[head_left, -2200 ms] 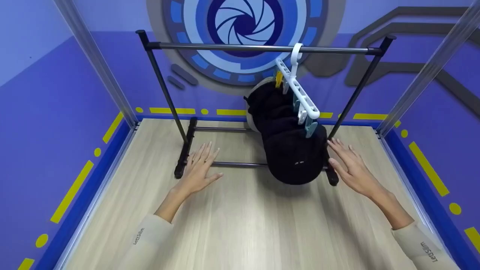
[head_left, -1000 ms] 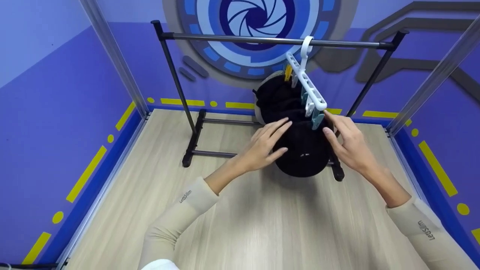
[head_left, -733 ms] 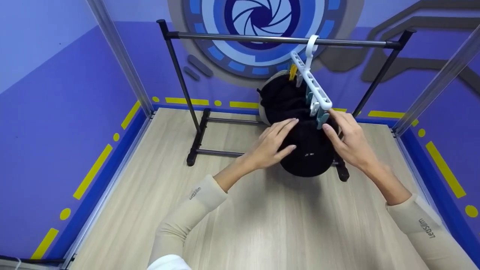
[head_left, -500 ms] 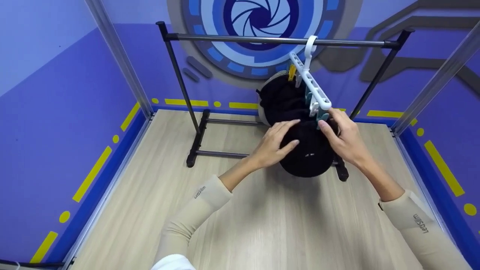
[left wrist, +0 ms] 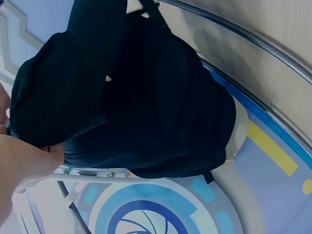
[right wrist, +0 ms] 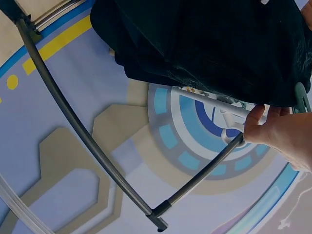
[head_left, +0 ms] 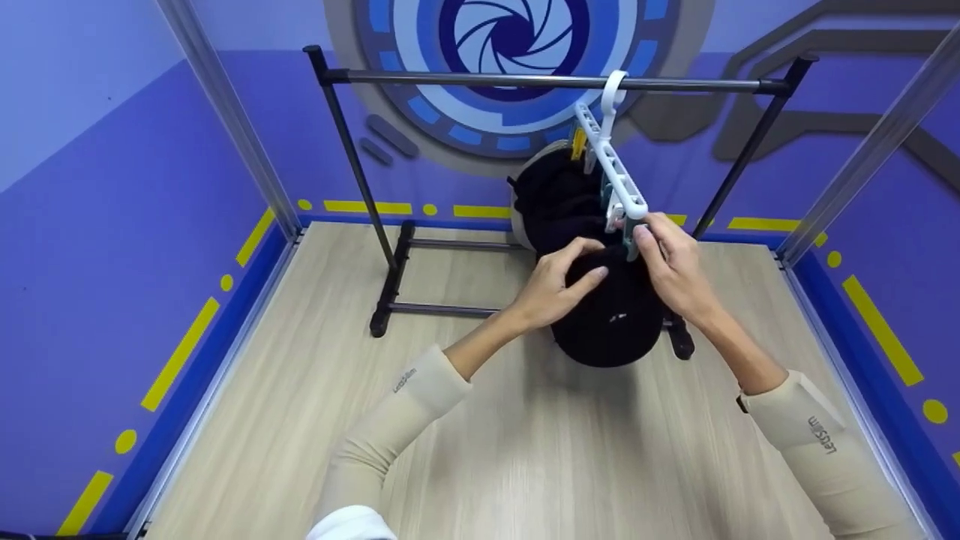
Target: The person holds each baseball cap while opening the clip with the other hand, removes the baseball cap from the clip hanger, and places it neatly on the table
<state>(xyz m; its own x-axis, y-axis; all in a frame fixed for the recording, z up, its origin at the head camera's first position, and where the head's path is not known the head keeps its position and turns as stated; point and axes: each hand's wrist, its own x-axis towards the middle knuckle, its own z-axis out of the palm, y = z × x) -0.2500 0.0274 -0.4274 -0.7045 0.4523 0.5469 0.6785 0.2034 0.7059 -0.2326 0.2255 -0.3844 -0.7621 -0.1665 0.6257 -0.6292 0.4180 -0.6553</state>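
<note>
our right hand [head_left: 679, 274] pinches the teal clip [head_left: 630, 238] at the near end of the white hanger [head_left: 611, 159]; our left hand [head_left: 551, 289] grips the black cap [head_left: 607, 330] below the hanger, probably steadying it. since the earliest view, our left hand has come in from well left of the hanger, our right up to the clip.
</note>
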